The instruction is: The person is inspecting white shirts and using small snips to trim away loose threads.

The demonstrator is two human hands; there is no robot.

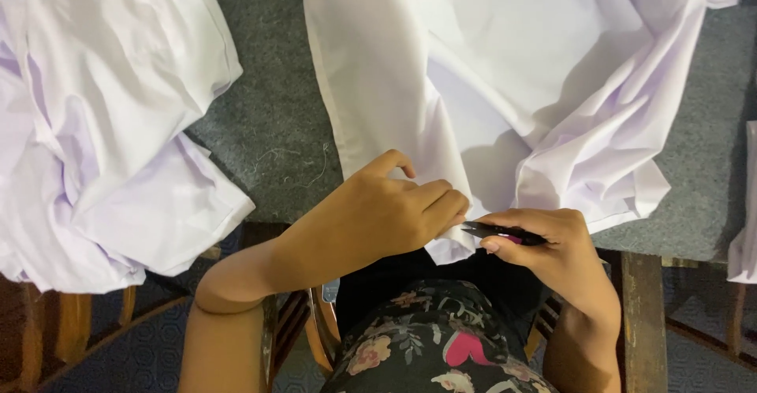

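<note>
— At the counter's [276,125] near edge, why is the left hand [386,212] bunched?
— Its fingers pinch the white garment's [394,85] hem taut, so the right hand [552,243], closed around small black snips [493,231], meets it.

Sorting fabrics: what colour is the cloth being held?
White cloth, pinched by the left hand; head view.

no packages, no labels, no signs, no screens anywhere in view
</note>
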